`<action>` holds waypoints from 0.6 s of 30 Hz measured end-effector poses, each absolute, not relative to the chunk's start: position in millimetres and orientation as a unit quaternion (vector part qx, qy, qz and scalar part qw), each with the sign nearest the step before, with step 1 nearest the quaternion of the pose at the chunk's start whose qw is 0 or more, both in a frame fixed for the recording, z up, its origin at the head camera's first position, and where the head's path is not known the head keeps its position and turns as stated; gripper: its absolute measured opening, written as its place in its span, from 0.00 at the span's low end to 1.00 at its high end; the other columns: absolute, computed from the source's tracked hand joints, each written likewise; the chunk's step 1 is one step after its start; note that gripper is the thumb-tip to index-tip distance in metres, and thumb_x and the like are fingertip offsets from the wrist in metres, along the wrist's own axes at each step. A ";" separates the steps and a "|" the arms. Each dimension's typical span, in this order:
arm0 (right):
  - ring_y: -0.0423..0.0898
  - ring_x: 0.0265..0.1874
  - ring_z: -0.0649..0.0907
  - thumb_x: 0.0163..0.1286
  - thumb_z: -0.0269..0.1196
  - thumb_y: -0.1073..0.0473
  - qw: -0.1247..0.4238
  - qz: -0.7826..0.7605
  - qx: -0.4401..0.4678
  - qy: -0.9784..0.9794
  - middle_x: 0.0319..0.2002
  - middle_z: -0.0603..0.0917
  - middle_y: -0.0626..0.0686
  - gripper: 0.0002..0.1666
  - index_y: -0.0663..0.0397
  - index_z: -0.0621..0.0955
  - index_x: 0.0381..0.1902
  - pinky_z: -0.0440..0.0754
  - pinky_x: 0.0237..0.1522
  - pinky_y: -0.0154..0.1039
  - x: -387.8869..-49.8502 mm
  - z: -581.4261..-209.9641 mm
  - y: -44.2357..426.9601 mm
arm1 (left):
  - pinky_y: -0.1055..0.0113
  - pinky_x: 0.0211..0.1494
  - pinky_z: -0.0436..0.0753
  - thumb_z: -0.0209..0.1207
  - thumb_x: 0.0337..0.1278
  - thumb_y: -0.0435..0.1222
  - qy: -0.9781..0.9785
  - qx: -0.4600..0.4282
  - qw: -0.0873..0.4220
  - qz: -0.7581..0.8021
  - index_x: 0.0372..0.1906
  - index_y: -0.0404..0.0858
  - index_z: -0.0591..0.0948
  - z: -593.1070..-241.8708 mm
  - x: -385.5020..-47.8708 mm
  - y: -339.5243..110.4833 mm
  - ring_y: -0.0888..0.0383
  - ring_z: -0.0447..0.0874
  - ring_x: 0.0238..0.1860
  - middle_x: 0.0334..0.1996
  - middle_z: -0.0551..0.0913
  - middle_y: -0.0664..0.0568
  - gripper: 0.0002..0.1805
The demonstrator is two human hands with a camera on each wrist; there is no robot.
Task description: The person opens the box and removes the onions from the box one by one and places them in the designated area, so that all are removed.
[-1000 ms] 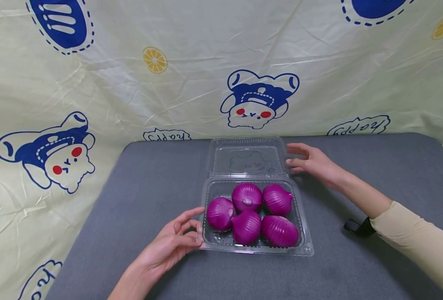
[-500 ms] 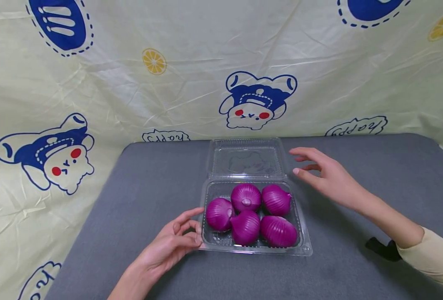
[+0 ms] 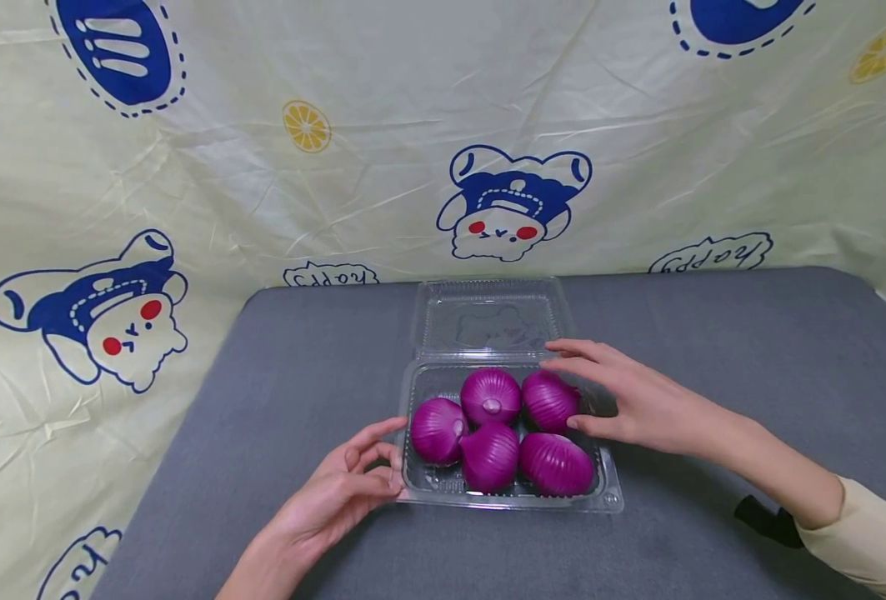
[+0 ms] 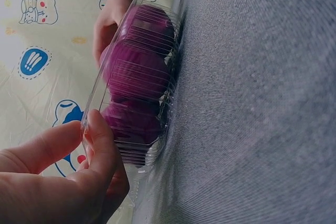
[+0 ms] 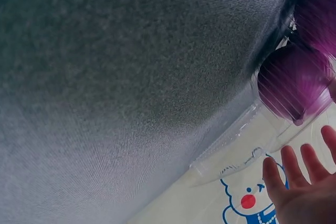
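Note:
In the head view, a clear plastic clamshell container (image 3: 510, 502) lies with its lid (image 3: 492, 317) folded back, away from me. Several purple onions sit inside, among them the far right onion (image 3: 549, 401) and the near right onion (image 3: 557, 464). My left hand (image 3: 341, 483) pinches the container's left rim between thumb and fingers, plainest in the left wrist view (image 4: 79, 177). Over the container's right side, my right hand (image 3: 638, 400) hovers with spread fingers around the far right onion. The thumb tip is beside that onion; whether it touches I cannot tell.
The container stands on a grey cloth-covered table (image 3: 315, 358). A pale curtain (image 3: 382, 192) printed with cartoon figures hangs behind the table's far edge. A black strap (image 3: 768, 521) shows below the right sleeve (image 3: 863, 533).
My right hand has come away from beside the lid, swung out to the right, then moved in over the far right onion. The left hand keeps its place at the rim.

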State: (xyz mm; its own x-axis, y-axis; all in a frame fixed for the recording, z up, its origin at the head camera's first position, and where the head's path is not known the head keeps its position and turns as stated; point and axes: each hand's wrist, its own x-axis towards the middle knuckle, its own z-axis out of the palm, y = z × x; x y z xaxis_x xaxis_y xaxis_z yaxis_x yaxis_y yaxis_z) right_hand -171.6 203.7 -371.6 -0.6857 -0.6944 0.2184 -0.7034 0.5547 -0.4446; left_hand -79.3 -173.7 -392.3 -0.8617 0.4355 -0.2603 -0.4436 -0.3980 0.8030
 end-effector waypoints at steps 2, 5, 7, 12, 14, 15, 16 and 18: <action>0.53 0.66 0.68 0.58 0.75 0.54 -0.008 0.256 0.399 -0.880 0.69 0.68 0.51 0.40 0.42 0.73 0.67 0.78 0.54 0.57 -172.8 -372.7 203.0 | 0.67 0.44 0.80 0.53 0.48 0.12 0.481 -0.004 0.263 0.836 0.73 0.31 0.58 -392.3 -79.5 -173.5 0.57 0.78 0.32 0.41 0.72 0.47 0.43; 0.51 0.65 0.69 0.59 0.74 0.51 -0.026 0.261 0.395 -0.880 0.68 0.70 0.48 0.39 0.40 0.73 0.67 0.77 0.54 0.57 -175.1 -373.2 202.3 | 0.66 0.44 0.81 0.53 0.48 0.12 0.478 -0.008 0.263 0.838 0.73 0.31 0.58 -392.2 -79.5 -173.2 0.57 0.78 0.32 0.42 0.71 0.46 0.43; 0.49 0.64 0.70 0.59 0.74 0.50 -0.031 0.263 0.392 -0.881 0.66 0.72 0.46 0.38 0.39 0.73 0.67 0.78 0.54 0.56 -176.6 -373.1 202.0 | 0.66 0.44 0.81 0.53 0.48 0.12 0.477 -0.009 0.264 0.838 0.73 0.31 0.58 -392.3 -79.4 -173.1 0.57 0.78 0.32 0.42 0.71 0.46 0.43; 0.49 0.62 0.72 0.57 0.74 0.48 -0.070 0.253 0.382 -0.886 0.64 0.73 0.45 0.39 0.37 0.73 0.66 0.79 0.53 0.52 -177.6 -371.0 198.9 | 0.66 0.44 0.81 0.53 0.48 0.12 0.478 -0.007 0.264 0.838 0.73 0.31 0.58 -393.0 -79.3 -173.6 0.57 0.78 0.32 0.41 0.72 0.46 0.43; 0.51 0.62 0.72 0.57 0.74 0.47 -0.090 0.245 0.377 -0.888 0.65 0.72 0.47 0.40 0.37 0.73 0.67 0.80 0.51 0.51 -177.4 -369.6 196.1 | 0.66 0.44 0.81 0.53 0.48 0.12 0.478 -0.006 0.264 0.838 0.73 0.31 0.58 -393.2 -79.3 -173.8 0.57 0.78 0.32 0.41 0.72 0.46 0.43; 0.51 0.61 0.73 0.57 0.74 0.46 -0.097 0.241 0.376 -0.889 0.65 0.72 0.48 0.40 0.37 0.73 0.67 0.81 0.50 0.50 -177.3 -368.7 194.6 | 0.66 0.44 0.81 0.53 0.48 0.12 0.478 -0.006 0.264 0.838 0.73 0.31 0.58 -393.1 -79.4 -173.8 0.57 0.78 0.32 0.41 0.72 0.47 0.43; 0.51 0.61 0.73 0.56 0.74 0.46 -0.100 0.236 0.375 -0.891 0.65 0.72 0.48 0.41 0.38 0.72 0.67 0.81 0.49 0.49 -177.5 -368.1 193.0 | 0.66 0.44 0.81 0.53 0.48 0.12 0.478 -0.006 0.264 0.838 0.73 0.31 0.58 -393.0 -79.5 -173.8 0.57 0.78 0.32 0.41 0.72 0.47 0.43; 0.51 0.61 0.73 0.54 0.75 0.47 -0.103 0.227 0.376 -0.893 0.65 0.72 0.48 0.43 0.40 0.72 0.68 0.82 0.48 0.47 -177.9 -366.7 189.9 | 0.66 0.44 0.81 0.53 0.47 0.12 0.479 -0.006 0.264 0.837 0.73 0.31 0.58 -392.6 -79.9 -173.7 0.58 0.78 0.32 0.41 0.72 0.47 0.43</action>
State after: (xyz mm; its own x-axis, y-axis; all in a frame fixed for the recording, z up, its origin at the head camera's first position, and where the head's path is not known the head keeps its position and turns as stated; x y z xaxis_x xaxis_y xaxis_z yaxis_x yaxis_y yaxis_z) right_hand -177.9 189.9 -366.7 -0.6962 -0.7177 -0.0136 -0.6244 0.6148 -0.4818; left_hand -79.9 -173.7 -392.6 -0.8601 0.4365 -0.2639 -0.4486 -0.4009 0.7988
